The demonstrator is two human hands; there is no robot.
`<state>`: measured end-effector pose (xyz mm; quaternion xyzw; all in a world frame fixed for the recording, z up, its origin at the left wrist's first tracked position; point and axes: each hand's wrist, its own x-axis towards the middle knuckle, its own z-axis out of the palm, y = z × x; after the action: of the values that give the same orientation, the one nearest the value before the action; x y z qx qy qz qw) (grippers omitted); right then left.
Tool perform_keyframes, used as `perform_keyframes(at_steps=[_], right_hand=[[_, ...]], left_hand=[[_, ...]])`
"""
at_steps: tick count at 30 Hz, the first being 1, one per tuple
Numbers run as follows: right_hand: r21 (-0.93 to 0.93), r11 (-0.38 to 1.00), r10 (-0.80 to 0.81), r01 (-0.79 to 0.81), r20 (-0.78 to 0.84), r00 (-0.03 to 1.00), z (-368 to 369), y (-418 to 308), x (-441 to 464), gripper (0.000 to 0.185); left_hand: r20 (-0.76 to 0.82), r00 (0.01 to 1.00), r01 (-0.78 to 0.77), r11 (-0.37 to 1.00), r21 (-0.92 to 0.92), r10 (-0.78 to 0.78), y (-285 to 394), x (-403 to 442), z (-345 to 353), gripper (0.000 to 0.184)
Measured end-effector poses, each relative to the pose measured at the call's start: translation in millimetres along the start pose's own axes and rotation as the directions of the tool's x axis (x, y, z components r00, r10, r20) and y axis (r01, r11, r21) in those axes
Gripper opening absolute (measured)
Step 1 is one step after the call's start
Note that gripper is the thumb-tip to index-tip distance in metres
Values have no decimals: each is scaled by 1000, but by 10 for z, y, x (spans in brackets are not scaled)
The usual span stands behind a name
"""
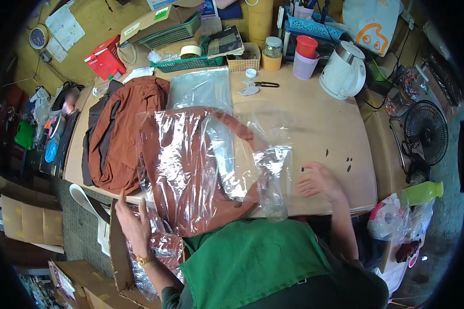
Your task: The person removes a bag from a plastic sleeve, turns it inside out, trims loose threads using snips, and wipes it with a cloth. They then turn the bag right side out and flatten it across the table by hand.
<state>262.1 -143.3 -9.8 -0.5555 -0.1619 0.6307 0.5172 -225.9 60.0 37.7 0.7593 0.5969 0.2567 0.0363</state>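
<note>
Handling the plastic-bagged brown garment seems in hand, left hand and right hand spread, apparently holding nothing; shifting it calls for a grip.

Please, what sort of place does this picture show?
Probably a small packing workshop. A brown fabric item covered by clear plastic lies on the table, more fabric items are piled beside it, and an open carton near the person's left hand holds shiny wrapped goods.
</note>
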Motion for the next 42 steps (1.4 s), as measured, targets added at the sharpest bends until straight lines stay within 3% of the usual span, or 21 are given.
perform_keyframes(at_steps=[2,3,6,8,9,11,12,14,15,17,18,20,22,24,27,32,35,38,40,41,42], right_hand=[[-120,988,-83,101,145,986,515,114,203,62],[-318,862,-355,394,175,918,693,317,522,65],[-490,459,-682,741,339,648,1134,312,941,67],[-422,585,-640,693,284,714,1246,-162,661,58],[-311,821,-450,478,164,878,1211,-444,325,51],[-411,793,-507,449,-38,861,567,-523,156,41],[-413,849,-413,329,-133,901,282,-558,37,34],[-487,858,-400,162,-437,806,-251,-269,87,25],[-487,858,-402,164,-437,804,-494,-128,99,25],[-937,348,-799,-4,-299,521,-833,47,112,20],[-937,350,-797,-6,-301,523,-753,-35,98,20],[-835,514,-800,194,-386,460,-303,-406,86,17],[-920,248,-826,303,-38,562,192,-647,214,21],[-809,394,-493,437,216,843,689,-747,550,26],[-798,147,-283,584,532,798,1347,-706,1000,32],[-803,-16,-162,595,590,791,1892,-635,1811,40],[-771,107,-104,628,619,778,1787,-614,1824,46],[-641,520,-16,565,654,756,1287,-718,1432,53],[-212,950,-4,231,729,684,702,-776,1019,64],[91,988,-143,125,845,515,529,-804,626,63],[-273,881,-112,385,672,732,341,-755,343,49]], left_hand=[[-12,978,-207,978,-21,207,278,215,208,61],[16,950,-310,950,-22,310,416,267,464,65],[213,946,-261,964,58,243,733,335,1091,73],[246,951,-215,972,99,185,778,368,1292,76],[248,950,-219,971,99,189,783,363,1339,76],[229,961,-199,960,197,152,770,340,1450,76],[233,964,-166,973,162,126,802,329,1457,71],[219,960,-210,967,144,176,936,264,1488,74],[238,954,-218,967,132,182,1046,233,1478,76],[237,946,-251,962,109,220,1112,202,1525,77],[239,945,-254,960,116,221,1129,203,1517,77],[245,942,-265,956,126,229,1148,196,1500,77],[249,939,-270,956,112,236,1154,205,1493,76],[245,937,-282,952,118,248,1133,206,1511,76],[237,935,-295,948,115,262,1114,194,1521,77],[237,937,-297,944,144,259,1086,203,1538,79],[239,949,-240,963,123,206,1130,212,1519,80],[238,949,-236,966,104,207,1140,230,1488,80],[220,953,-234,966,106,207,1149,221,1507,79],[211,955,-234,967,104,208,1151,215,1504,79],[236,952,-228,967,117,196,1167,226,1479,78]])
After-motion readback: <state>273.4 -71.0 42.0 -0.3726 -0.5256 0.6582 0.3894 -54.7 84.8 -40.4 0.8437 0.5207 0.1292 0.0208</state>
